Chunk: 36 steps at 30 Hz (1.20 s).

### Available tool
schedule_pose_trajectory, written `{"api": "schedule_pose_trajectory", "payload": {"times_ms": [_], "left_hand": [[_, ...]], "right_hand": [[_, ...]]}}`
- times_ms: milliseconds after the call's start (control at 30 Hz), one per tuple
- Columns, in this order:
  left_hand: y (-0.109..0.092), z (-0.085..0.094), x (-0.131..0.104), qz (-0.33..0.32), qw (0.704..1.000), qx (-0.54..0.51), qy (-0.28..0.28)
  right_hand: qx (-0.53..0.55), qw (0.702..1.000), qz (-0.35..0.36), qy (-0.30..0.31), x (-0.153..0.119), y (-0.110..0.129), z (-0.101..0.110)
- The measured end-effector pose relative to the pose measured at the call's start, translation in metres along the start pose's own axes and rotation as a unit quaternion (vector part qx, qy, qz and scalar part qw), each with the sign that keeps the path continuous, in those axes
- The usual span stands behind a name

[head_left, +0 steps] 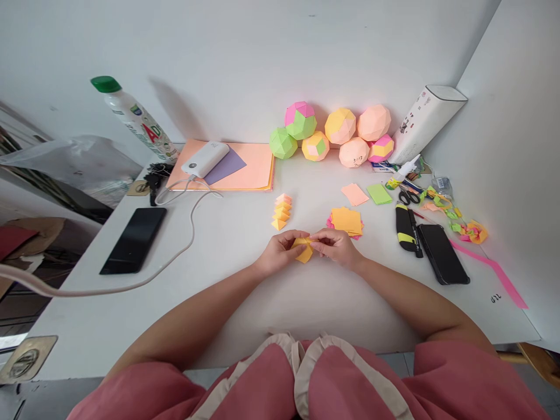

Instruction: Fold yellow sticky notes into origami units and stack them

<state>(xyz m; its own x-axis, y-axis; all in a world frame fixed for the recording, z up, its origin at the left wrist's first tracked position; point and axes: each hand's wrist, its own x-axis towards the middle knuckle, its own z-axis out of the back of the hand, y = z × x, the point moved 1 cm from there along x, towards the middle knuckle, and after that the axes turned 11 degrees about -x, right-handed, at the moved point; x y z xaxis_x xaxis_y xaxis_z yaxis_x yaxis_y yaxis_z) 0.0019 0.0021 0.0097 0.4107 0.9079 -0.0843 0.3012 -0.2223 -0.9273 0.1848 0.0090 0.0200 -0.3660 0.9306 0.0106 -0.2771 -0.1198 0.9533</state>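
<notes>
Between my two hands is a small folded piece of yellow-orange paper (303, 254), held a little in front of me at the middle of the table. My left hand (280, 252) pinches its left side with thumb and fingers. On its upper right edge, the fingertips of my right hand (336, 246) are closed. Just beyond my right hand lies a stack of orange paper squares (347, 221) with pink sheets showing under it. A short row of folded orange and peach paper units (282, 212) stands beyond my left hand.
Faceted paper balls (340, 126) are piled against the wall. Peach sheets (221, 166) carry a power bank (205, 160), whose cable (184, 248) crosses the left side near a phone (133, 240). To the right are scissors (409, 198), a cutter (406, 227) and another phone (443, 254).
</notes>
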Motion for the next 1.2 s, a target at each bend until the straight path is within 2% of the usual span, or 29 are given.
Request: {"api": "schedule_pose_trajectory", "payload": {"times_ms": [1200], "left_hand": [[-0.0007, -0.0026, 0.0019, -0.015, 0.999, -0.007, -0.028]], "right_hand": [[-0.021, 1.000, 0.016, -0.003, -0.0006, -0.0018, -0.0005]]}}
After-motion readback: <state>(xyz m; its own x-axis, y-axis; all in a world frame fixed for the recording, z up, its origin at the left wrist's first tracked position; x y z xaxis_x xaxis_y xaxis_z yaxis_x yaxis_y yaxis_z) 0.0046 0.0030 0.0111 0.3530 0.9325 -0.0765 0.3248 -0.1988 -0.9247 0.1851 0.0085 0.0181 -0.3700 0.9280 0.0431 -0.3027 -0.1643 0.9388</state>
